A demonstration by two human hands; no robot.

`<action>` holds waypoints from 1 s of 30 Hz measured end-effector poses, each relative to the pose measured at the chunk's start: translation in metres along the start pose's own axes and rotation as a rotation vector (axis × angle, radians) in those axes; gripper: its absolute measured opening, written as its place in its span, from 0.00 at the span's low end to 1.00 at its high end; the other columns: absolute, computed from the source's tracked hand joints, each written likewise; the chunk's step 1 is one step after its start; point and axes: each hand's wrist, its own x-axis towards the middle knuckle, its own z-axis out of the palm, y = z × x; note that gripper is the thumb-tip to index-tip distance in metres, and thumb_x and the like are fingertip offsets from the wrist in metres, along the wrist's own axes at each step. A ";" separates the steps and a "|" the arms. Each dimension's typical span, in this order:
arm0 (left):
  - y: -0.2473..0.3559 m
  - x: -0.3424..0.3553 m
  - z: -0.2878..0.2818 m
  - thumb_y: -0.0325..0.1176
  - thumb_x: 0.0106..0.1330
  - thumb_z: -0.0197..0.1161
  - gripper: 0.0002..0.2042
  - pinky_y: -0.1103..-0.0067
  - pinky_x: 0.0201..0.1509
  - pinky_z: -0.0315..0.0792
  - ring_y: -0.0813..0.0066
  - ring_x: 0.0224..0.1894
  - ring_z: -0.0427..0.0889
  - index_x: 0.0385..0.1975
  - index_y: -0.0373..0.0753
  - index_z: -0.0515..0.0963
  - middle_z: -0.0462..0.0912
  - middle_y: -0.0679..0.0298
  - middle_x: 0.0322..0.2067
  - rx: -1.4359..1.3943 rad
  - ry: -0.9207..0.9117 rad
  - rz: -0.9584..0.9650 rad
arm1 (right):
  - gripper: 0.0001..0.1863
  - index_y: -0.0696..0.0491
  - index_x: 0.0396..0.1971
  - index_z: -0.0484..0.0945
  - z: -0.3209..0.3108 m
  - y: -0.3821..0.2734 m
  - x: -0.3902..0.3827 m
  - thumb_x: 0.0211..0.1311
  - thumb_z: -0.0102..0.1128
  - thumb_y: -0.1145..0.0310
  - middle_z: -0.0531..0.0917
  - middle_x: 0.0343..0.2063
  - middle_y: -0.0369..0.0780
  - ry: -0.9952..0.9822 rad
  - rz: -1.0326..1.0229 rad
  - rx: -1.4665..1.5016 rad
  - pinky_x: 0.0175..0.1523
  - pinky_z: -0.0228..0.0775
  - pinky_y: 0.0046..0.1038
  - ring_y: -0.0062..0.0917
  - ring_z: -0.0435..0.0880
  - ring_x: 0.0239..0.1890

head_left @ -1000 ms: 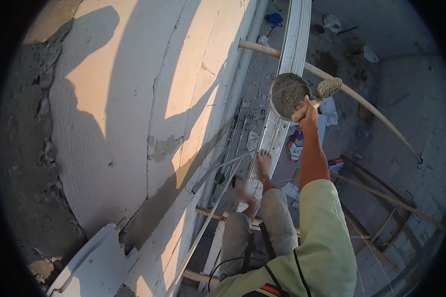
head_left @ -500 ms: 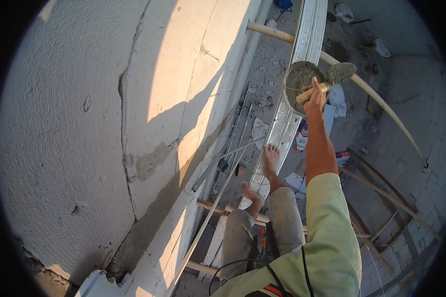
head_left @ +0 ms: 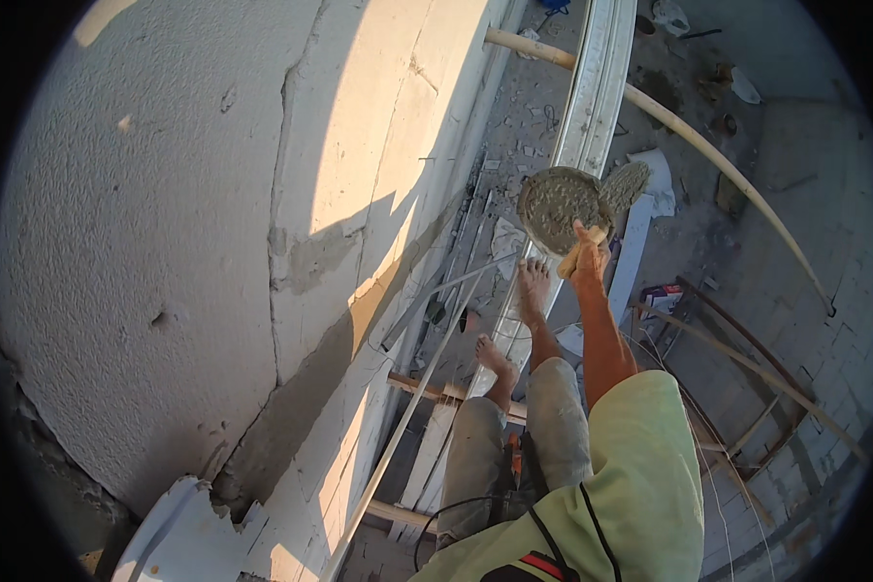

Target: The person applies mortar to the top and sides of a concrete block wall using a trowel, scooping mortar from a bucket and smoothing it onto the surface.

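My right hand (head_left: 590, 257) is closed round the wooden handle of a trowel. Its blade (head_left: 626, 186), coated in grey mortar, points away from me at the right side of a round bucket (head_left: 524, 221). Wet grey mortar (head_left: 563, 204) fills the bucket, which appears above the metal plank just beyond my bare feet (head_left: 533, 289). Whether my fingers also grip the bucket's rim, I cannot tell. My left hand is out of view.
I stand on a narrow metal plank (head_left: 592, 107) crossed by wooden poles (head_left: 727, 173). A cracked, rough wall (head_left: 184, 242) rises on the left. Torn white plastic (head_left: 189, 538) sits at lower left. Far below, the floor holds rubble, and a metal frame (head_left: 747, 354) stands right.
My right hand has drawn back toward my feet with the trowel, and the mortar bucket has come nearer too. The trowel blade now points more away from me. The view has shifted slightly.
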 end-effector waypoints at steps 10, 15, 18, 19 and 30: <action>-0.010 -0.009 -0.002 0.59 0.67 0.52 0.36 0.41 0.68 0.36 0.37 0.72 0.39 0.68 0.43 0.54 0.42 0.41 0.70 -0.019 -0.023 0.005 | 0.20 0.58 0.43 0.77 -0.048 0.035 -0.073 0.54 0.71 0.64 0.79 0.33 0.34 -0.172 -0.078 -0.356 0.45 0.69 0.27 0.21 0.76 0.36; -0.010 -0.006 0.006 0.59 0.67 0.52 0.36 0.41 0.68 0.37 0.37 0.72 0.39 0.68 0.43 0.54 0.42 0.41 0.70 -0.064 -0.022 0.019 | 0.28 0.62 0.44 0.75 -0.005 0.082 -0.065 0.48 0.72 0.59 0.77 0.48 0.53 -0.148 -0.218 -0.688 0.52 0.67 0.37 0.45 0.77 0.47; -0.010 -0.002 -0.005 0.59 0.67 0.51 0.36 0.41 0.68 0.37 0.37 0.72 0.39 0.69 0.43 0.54 0.42 0.41 0.70 -0.063 -0.009 0.034 | 0.29 0.62 0.45 0.74 0.035 0.090 -0.088 0.48 0.72 0.59 0.74 0.52 0.54 -0.249 -0.234 -0.818 0.53 0.67 0.40 0.48 0.75 0.51; -0.009 -0.002 -0.001 0.59 0.67 0.51 0.36 0.41 0.68 0.37 0.37 0.72 0.39 0.69 0.43 0.54 0.42 0.41 0.70 -0.080 -0.006 0.046 | 0.29 0.62 0.46 0.73 0.035 0.096 -0.086 0.48 0.72 0.59 0.74 0.50 0.54 -0.275 -0.321 -0.841 0.53 0.68 0.41 0.49 0.75 0.51; -0.002 -0.007 0.006 0.59 0.67 0.51 0.37 0.41 0.68 0.37 0.37 0.72 0.39 0.69 0.43 0.53 0.42 0.41 0.71 -0.110 0.005 0.071 | 0.20 0.54 0.40 0.70 -0.122 0.018 -0.058 0.53 0.69 0.61 0.81 0.35 0.50 -0.133 -0.286 -1.417 0.44 0.71 0.46 0.48 0.81 0.41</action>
